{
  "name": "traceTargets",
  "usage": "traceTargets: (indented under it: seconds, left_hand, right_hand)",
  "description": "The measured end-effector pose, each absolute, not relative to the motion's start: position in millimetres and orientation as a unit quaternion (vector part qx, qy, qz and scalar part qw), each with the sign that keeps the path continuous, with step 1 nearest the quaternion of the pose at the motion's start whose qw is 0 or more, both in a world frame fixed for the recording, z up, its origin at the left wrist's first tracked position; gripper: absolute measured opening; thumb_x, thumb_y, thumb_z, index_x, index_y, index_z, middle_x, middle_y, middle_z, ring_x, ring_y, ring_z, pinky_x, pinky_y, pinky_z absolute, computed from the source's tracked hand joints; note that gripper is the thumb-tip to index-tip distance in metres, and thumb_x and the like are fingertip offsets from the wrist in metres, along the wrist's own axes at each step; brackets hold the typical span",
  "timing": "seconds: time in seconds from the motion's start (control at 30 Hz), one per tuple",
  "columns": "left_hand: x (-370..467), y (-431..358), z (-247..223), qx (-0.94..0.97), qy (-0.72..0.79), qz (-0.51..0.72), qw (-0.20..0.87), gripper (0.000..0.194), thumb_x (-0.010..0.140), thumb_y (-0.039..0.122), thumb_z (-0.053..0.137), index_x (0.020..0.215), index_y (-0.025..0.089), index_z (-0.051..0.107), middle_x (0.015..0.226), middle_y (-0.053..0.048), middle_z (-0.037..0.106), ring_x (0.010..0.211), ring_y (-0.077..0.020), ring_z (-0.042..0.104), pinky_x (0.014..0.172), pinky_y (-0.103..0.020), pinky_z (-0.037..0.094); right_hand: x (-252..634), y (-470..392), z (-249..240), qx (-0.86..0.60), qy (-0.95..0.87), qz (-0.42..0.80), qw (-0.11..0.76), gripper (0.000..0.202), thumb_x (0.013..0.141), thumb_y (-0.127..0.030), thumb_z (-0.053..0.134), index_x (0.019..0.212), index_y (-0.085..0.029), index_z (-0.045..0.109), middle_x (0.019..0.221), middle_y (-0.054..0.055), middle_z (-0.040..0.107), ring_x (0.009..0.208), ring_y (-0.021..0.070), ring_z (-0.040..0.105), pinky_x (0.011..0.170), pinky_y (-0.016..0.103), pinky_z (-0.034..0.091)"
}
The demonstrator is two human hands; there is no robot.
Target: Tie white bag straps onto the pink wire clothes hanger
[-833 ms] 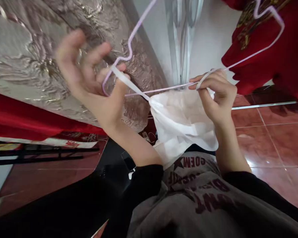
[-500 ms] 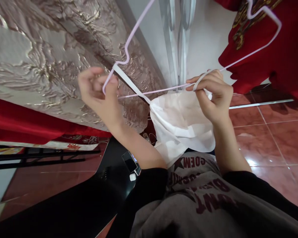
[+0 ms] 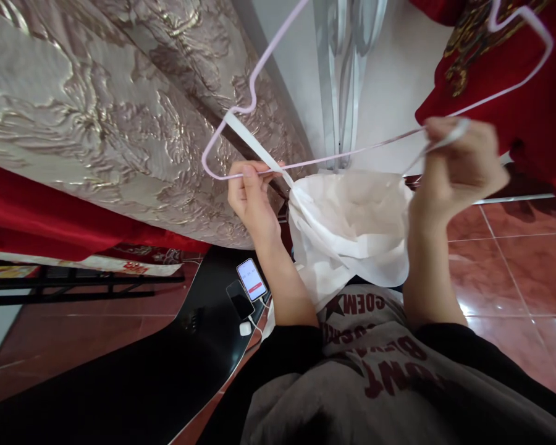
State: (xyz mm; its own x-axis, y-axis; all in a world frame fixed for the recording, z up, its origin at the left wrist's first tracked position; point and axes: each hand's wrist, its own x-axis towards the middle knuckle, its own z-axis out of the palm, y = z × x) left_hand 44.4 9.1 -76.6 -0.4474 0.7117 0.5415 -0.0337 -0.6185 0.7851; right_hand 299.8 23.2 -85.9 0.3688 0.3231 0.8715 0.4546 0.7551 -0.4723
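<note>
A pale pink clothes hanger (image 3: pixel 261 68) hangs in front of me. One white strap (image 3: pixel 256 143) of a thin white garment (image 3: pixel 347 210) is looped over the hanger's left notch. My left hand (image 3: pixel 256 191) is closed in a pinch on the hanger's bottom bar, close to that strap. At the right, my right hand (image 3: pixel 463 164), smeared by motion, grips the garment's other strap beside the bottom bar. The garment hangs below the bar, against my grey shirt.
A shiny embossed curtain-like fabric (image 3: pixel 120 117) fills the left. Red cloth with gold trim (image 3: pixel 491 68) hangs right. Two phones, one lit (image 3: pixel 251 279) and one dark (image 3: pixel 240 300), lie on a black surface (image 3: pixel 167 346) with a white charger (image 3: pixel 245 328). Red tiles (image 3: pixel 514 259) cover the floor.
My left hand has moved right and down from the hanger's left corner to its bottom bar. My right hand has moved right, pulling the strap outward. The lit phone has come into fuller view.
</note>
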Motion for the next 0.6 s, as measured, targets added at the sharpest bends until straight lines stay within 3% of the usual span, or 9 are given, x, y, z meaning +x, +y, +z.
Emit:
traceTargets:
  seconds: [0.07, 0.23, 0.47, 0.6]
  left_hand:
    - [44.1, 8.6, -76.3, 0.461, 0.352, 0.775, 0.252, 0.047, 0.100, 0.066, 0.069, 0.082, 0.023, 0.058, 0.080, -0.001, 0.061, 0.075, -0.0168, 0.072, 0.081, -0.035, 0.060]
    - [47.2, 5.6, -71.5, 0.445, 0.367, 0.770, 0.274, 0.052, 0.095, 0.071, 0.071, 0.080, 0.023, 0.059, 0.076, -0.001, 0.064, 0.074, -0.0189, 0.071, 0.079, -0.036, 0.060]
    - [45.4, 7.7, -72.5, 0.433, 0.356, 0.777, 0.287, 0.049, 0.094, 0.068, 0.074, 0.080, 0.024, 0.059, 0.074, 0.000, 0.064, 0.071, -0.0182, 0.070, 0.077, -0.035, 0.059]
    - [44.6, 7.1, -73.1, 0.420, 0.355, 0.778, 0.305, 0.046, 0.093, 0.064, 0.076, 0.080, 0.024, 0.060, 0.074, -0.001, 0.067, 0.067, -0.0179, 0.069, 0.076, -0.035, 0.059]
  right_hand:
    - [334.6, 35.9, -89.6, -0.327, -0.527, -0.070, 0.781, 0.025, 0.102, -0.025, 0.067, 0.118, -0.037, 0.082, 0.101, 0.000, 0.071, 0.105, 0.0203, 0.075, 0.098, 0.043, 0.060]
    - [404.9, 56.7, -73.1, -0.398, -0.587, 0.033, 0.704, 0.025, 0.098, -0.031, 0.075, 0.121, -0.040, 0.081, 0.114, 0.000, 0.068, 0.124, 0.0260, 0.073, 0.102, 0.044, 0.061]
    - [391.3, 55.4, -27.8, -0.428, -0.653, -0.004, 0.625, 0.019, 0.098, -0.032, 0.078, 0.117, -0.031, 0.080, 0.106, 0.003, 0.074, 0.103, 0.0201, 0.072, 0.103, 0.041, 0.061]
    - [379.7, 60.6, -10.9, -0.421, -0.649, 0.035, 0.633, 0.017, 0.097, -0.027, 0.079, 0.114, -0.028, 0.077, 0.111, 0.004, 0.070, 0.110, 0.0220, 0.067, 0.115, 0.043, 0.055]
